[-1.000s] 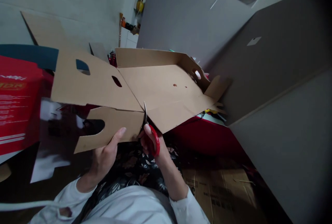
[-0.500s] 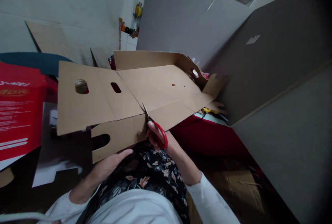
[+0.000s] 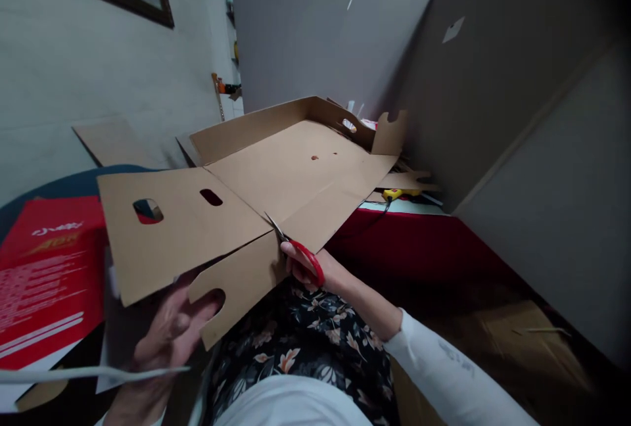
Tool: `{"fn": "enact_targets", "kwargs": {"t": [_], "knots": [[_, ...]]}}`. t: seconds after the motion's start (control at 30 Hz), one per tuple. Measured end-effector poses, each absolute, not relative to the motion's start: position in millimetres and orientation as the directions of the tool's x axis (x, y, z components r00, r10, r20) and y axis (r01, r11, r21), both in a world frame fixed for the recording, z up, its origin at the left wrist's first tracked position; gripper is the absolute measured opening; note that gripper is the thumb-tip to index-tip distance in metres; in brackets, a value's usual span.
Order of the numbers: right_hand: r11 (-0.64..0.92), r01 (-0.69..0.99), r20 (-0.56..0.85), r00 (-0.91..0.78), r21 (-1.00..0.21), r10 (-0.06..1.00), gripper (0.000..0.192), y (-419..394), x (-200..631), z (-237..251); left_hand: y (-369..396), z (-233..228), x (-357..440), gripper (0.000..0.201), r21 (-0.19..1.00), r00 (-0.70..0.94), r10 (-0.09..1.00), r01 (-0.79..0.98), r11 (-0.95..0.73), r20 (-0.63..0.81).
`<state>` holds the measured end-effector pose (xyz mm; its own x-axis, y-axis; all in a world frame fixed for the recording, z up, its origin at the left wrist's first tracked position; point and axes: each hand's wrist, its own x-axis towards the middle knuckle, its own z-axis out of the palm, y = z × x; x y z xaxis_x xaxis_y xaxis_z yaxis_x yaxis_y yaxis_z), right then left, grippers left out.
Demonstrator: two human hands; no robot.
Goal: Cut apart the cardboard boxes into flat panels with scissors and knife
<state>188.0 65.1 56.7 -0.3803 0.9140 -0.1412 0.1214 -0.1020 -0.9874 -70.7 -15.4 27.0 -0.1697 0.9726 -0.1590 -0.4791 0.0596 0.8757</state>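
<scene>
We see the right hand (image 3: 308,267) closed in the red-handled scissors (image 3: 300,254), blades in the slit of the flattened cardboard box (image 3: 276,176) held over the lap. Left hand (image 3: 170,331) sits under the notched flap (image 3: 236,281), grip loose, fingers spread. Red printed box (image 3: 46,268) lies left.

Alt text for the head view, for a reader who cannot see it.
A right hand works red-handled scissors into a flattened cardboard box held over the lap, while the left hand supports a flap from beneath. A red printed carton lies at left.
</scene>
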Motion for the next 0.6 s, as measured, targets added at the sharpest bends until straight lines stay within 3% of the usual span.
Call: {"fn": "enact_targets", "kwargs": {"t": [0.1, 0.27, 0.6], "knots": [[-0.088, 0.102, -0.120, -0.364, -0.991, 0.924, 0.064, 63, 185, 54, -16, 55, -58, 0.051, 0.922, -0.291, 0.950, -0.387, -0.011, -0.111], [-0.063, 0.081, -0.085, -0.304, -0.995, 0.949, 0.057, 58, 174, 47, 9, 86, -39, 0.034, 0.918, -0.454, 0.885, -0.386, -0.088, -0.106], [0.079, 0.048, 0.063, -0.282, -0.996, 0.957, 0.052, 61, 166, 37, 16, 72, -44, 0.031, 0.913, -0.585, 0.796, -0.392, -0.112, -0.154]]}}
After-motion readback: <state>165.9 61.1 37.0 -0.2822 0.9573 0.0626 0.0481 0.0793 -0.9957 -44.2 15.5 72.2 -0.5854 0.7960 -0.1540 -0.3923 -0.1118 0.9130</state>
